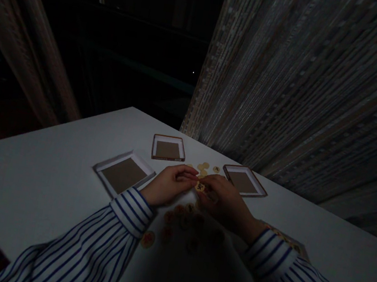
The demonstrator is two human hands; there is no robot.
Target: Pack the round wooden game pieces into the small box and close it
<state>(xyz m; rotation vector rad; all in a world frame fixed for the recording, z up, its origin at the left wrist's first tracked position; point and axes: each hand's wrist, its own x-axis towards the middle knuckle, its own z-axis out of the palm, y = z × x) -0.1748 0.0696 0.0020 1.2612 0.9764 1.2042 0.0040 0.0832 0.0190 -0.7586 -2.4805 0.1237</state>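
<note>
A round xiangqi piece [200, 186] with a dark character faces up between my two hands. My right hand [225, 201] curls its fingers around the piece from the right. From the left, my left hand [171, 183] meets it with bent fingers, the tips at its edge. Below the hands lie several more round pieces in shadow, some with red characters, such as a red-marked piece [147, 239] beside my left cuff. Just beyond the fingers is a group of pale blank-faced pieces [202, 167], along with a dark-marked piece [216, 169].
On the white table [52, 162] rest a grey-rimmed shallow box [106, 183] at left, a brown-rimmed box [167, 159] at the back and another brown-rimmed box [256, 185] at right. A patterned box [287, 240] is partly behind my right sleeve. Curtains [273, 78] hang behind the table.
</note>
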